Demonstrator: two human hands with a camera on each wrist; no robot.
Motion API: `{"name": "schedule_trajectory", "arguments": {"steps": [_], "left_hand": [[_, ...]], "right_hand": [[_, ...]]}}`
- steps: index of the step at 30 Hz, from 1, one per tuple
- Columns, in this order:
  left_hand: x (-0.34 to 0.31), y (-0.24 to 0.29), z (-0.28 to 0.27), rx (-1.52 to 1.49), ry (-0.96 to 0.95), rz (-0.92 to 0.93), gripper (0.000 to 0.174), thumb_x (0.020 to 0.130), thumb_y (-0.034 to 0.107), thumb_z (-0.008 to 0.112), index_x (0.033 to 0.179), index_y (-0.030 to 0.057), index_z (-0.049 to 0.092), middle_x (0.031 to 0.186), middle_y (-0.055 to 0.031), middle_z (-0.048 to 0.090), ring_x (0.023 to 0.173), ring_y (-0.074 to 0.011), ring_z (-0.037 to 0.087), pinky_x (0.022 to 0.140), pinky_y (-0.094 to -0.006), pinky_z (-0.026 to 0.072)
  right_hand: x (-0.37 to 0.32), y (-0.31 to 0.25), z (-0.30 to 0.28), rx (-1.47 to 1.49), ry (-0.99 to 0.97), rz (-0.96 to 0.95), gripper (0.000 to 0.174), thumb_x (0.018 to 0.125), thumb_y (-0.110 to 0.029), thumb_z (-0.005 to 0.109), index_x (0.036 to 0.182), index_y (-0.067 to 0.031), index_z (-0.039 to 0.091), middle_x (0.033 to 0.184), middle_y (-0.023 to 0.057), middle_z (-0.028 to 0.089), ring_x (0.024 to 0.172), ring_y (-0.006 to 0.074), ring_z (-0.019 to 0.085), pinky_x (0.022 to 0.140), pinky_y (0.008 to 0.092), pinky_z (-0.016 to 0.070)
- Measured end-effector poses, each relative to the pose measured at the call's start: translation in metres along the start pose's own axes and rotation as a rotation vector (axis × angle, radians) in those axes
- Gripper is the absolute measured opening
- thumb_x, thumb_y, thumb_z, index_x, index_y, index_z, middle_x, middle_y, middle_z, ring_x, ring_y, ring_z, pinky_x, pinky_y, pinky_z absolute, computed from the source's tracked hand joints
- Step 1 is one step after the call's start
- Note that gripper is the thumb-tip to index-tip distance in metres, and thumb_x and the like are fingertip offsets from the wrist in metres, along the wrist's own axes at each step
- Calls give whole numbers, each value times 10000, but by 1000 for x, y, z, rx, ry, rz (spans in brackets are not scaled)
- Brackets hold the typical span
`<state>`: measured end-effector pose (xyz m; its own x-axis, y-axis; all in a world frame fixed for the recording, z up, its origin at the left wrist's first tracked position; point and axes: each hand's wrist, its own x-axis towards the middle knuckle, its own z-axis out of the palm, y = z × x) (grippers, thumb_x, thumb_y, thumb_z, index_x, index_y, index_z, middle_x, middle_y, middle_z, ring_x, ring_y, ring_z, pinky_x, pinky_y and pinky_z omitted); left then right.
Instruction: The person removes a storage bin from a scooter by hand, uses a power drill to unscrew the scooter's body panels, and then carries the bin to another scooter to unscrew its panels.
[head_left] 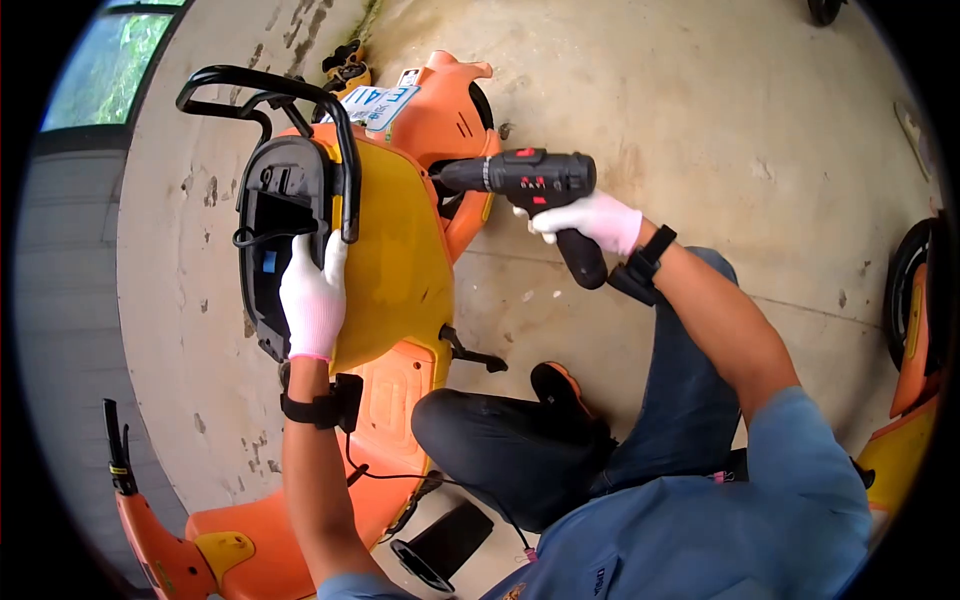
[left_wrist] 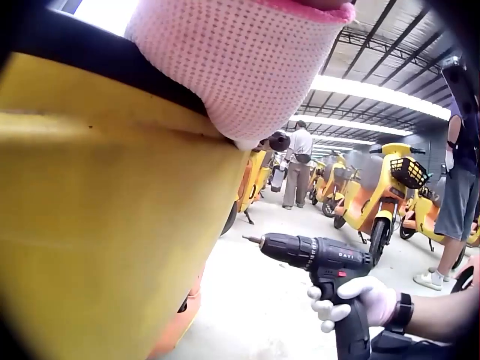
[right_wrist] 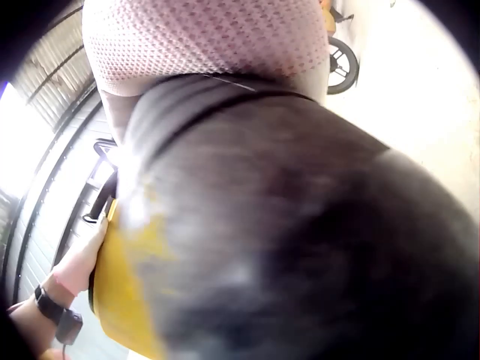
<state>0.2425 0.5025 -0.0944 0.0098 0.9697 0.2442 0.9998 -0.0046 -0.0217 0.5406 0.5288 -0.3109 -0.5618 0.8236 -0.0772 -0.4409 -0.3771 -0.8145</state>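
Your right hand [head_left: 590, 220] grasps the drill [head_left: 540, 178], matte black with red accents, its nose by the yellow panel's [head_left: 395, 260] edge. Left hand [head_left: 313, 295] rests unclenched at the black compartment's [head_left: 322, 185] rim.

Head view: we log a dark-framed window [head_left: 110, 70], green foliage beyond the glass. Adjoining it, grey panelled wall [head_left: 65, 250]; alongside both, a pale band [head_left: 160, 200] pocked with dark flaked spots. Across this band from the window, pale concrete floor [head_left: 790, 190], brown-stained, crossed by a thin seam [head_left: 815, 310]. Left wrist view, bearing to the window undetermined: we record dark roof beams [left_wrist: 390, 45], bright overhead strips [left_wrist: 382, 95], glaring floor and parked yellow scooters [left_wrist: 373, 199].
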Motion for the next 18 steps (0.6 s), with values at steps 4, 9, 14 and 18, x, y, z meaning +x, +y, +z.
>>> {"name": "schedule_trajectory", "arguments": {"steps": [4,9,14,18], "left_hand": [[1,1,2,-96,41,32,433,974,374,623,1110,-36,581,833,-283,634,784,-476,605,665,-456,488],[1,-5,4,-152,60,54,373,950,316,668,1053,-34,589,826,-283,635,761,-467,606,655,-439,487],[5,-2,-18,-167,36,-17,349,936,290,682,1013,-46,626,821,-258,654,727,-405,634,668,-405,496],[24,5,-92,-206,142,64,321,962,270,654,986,-50,659,770,-97,636,739,-147,557,725,-307,471]], "right_hand": [[23,9,-8,129,4,-37,295,845,-79,692,1129,-7,653,915,33,659,708,97,596,674,254,518],[33,39,-17,233,14,23,304,835,-21,663,1135,16,636,866,41,649,685,105,597,668,265,525],[26,51,-35,134,79,89,388,799,-24,664,1183,-2,616,970,52,668,715,120,616,659,272,527],[19,50,-48,16,134,154,301,783,-18,681,1083,-3,660,883,27,658,662,97,597,623,258,506]]}}
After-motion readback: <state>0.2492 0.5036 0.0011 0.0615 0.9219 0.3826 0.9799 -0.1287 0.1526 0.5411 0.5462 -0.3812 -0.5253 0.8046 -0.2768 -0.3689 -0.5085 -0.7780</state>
